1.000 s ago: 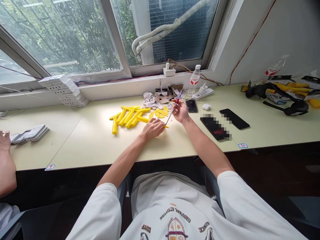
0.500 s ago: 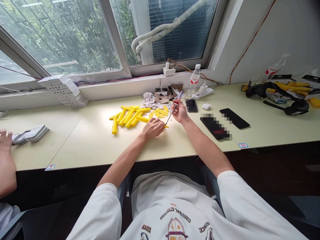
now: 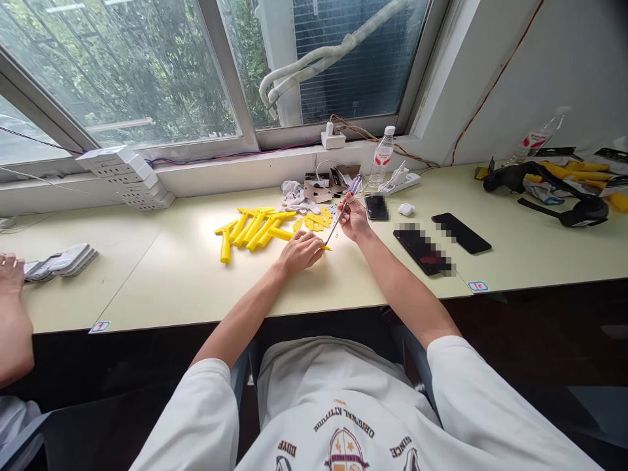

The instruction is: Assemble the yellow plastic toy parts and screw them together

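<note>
Left fingers pinching yellow piece, middle hidden; right fingers pinching screwdriver, handle partly covered

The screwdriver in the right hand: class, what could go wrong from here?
The screwdriver slants from the right hand with its tip close beside the left hand, so a slip might jab that hand. The yellow tool under the left hand could shift if its hold loosens. A knock might scatter the loose yellow plates nearby.
</note>
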The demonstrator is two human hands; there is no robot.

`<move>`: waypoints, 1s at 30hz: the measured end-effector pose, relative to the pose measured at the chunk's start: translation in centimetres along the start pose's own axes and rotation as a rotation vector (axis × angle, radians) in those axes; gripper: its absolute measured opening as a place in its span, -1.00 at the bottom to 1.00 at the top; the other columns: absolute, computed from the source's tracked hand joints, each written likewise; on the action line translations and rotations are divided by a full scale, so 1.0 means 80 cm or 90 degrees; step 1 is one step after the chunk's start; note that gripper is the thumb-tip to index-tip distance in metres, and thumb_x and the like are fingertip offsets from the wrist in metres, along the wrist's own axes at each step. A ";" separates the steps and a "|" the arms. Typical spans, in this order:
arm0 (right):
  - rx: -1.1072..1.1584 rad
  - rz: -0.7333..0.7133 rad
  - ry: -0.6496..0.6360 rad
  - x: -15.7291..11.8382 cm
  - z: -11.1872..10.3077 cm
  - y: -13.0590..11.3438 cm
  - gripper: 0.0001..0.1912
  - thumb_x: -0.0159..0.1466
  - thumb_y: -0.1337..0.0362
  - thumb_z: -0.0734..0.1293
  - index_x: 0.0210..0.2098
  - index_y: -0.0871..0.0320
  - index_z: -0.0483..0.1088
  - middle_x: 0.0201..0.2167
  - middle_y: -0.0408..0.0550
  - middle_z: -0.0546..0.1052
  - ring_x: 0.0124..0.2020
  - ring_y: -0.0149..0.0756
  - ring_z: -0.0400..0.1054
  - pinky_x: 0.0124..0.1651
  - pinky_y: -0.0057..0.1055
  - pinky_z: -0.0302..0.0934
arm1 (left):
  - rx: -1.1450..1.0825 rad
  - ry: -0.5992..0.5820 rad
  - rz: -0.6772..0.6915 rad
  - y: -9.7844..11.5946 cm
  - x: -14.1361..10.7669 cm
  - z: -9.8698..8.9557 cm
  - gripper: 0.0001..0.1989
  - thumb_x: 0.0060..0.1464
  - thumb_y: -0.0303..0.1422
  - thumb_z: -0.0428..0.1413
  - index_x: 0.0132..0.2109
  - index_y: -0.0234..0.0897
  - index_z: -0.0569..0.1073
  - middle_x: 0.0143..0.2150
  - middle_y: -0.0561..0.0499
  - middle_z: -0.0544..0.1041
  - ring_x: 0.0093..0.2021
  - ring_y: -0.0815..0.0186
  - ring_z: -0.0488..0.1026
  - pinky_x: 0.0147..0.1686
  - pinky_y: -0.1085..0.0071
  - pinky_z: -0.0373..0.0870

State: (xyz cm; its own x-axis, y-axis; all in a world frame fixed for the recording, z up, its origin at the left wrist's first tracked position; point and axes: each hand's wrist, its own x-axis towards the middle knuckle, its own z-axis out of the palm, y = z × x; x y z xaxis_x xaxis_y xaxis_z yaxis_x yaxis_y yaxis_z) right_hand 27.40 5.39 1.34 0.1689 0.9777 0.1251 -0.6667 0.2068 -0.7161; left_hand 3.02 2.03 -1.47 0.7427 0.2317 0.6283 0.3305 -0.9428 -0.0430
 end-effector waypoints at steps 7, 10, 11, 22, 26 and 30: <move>0.019 0.055 -0.051 -0.001 -0.001 -0.007 -0.62 0.47 -0.09 0.31 -0.12 0.09 0.53 -0.47 -0.12 0.58 -0.66 -0.48 0.16 -0.59 -0.52 0.22 | 0.010 0.018 0.006 0.001 0.002 -0.001 -0.89 0.49 -0.33 0.06 -0.05 -0.16 0.47 -0.12 -0.02 0.69 -0.06 0.17 0.62 0.03 0.13 0.42; 0.016 0.041 -0.049 -0.002 0.000 -0.007 -0.72 0.44 0.01 0.38 -0.13 0.10 0.54 -0.49 -0.15 0.55 -0.64 -0.49 0.17 -0.58 -0.55 0.21 | 0.009 0.018 0.007 0.002 0.002 -0.003 -0.89 0.49 -0.33 0.06 -0.06 -0.15 0.47 -0.13 -0.02 0.69 -0.06 0.17 0.62 0.02 0.14 0.42; 0.011 0.031 -0.045 -0.002 0.001 -0.006 -0.74 0.42 0.03 0.41 -0.16 0.09 0.54 -0.49 -0.17 0.55 -0.64 -0.51 0.16 -0.58 -0.56 0.20 | 0.008 0.017 0.007 0.003 0.003 -0.003 -0.90 0.49 -0.33 0.06 -0.06 -0.15 0.47 -0.13 -0.02 0.69 -0.06 0.17 0.62 0.02 0.14 0.42; 0.009 0.015 -0.091 -0.009 0.007 -0.008 -0.61 0.39 -0.16 0.43 -0.19 0.05 0.52 -0.40 -0.15 0.55 -0.58 -0.47 0.18 -0.54 -0.48 0.20 | 0.003 0.016 -0.004 0.004 0.004 -0.006 -0.85 0.51 -0.31 0.03 -0.07 -0.16 0.48 -0.15 -0.03 0.69 -0.08 0.17 0.62 0.01 0.13 0.43; 0.037 0.033 -0.130 -0.010 0.006 -0.012 -0.52 0.42 -0.22 0.31 -0.12 0.05 0.56 -0.41 -0.16 0.52 -0.61 -0.45 0.10 -0.62 -0.46 0.09 | -0.001 0.013 -0.006 0.004 0.004 -0.006 -0.85 0.51 -0.30 0.03 -0.07 -0.16 0.48 -0.15 -0.03 0.69 -0.08 0.16 0.62 0.01 0.12 0.43; 0.013 0.043 -0.125 -0.012 0.006 -0.015 -0.58 0.40 -0.13 0.33 0.01 0.02 0.57 -0.34 -0.15 0.58 -0.59 -0.42 0.15 -0.66 -0.45 0.02 | -0.003 0.011 -0.006 0.004 0.004 -0.006 -0.84 0.51 -0.30 0.02 -0.07 -0.15 0.48 -0.14 -0.03 0.69 -0.07 0.16 0.61 0.02 0.12 0.43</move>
State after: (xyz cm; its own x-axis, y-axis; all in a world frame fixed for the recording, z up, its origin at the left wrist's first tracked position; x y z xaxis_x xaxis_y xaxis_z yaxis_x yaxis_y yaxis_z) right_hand 27.72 4.22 2.40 -0.0209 0.9775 0.2098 -0.6862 0.1386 -0.7141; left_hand 3.08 1.65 -0.94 0.7294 0.2357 0.6422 0.3345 -0.9418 -0.0342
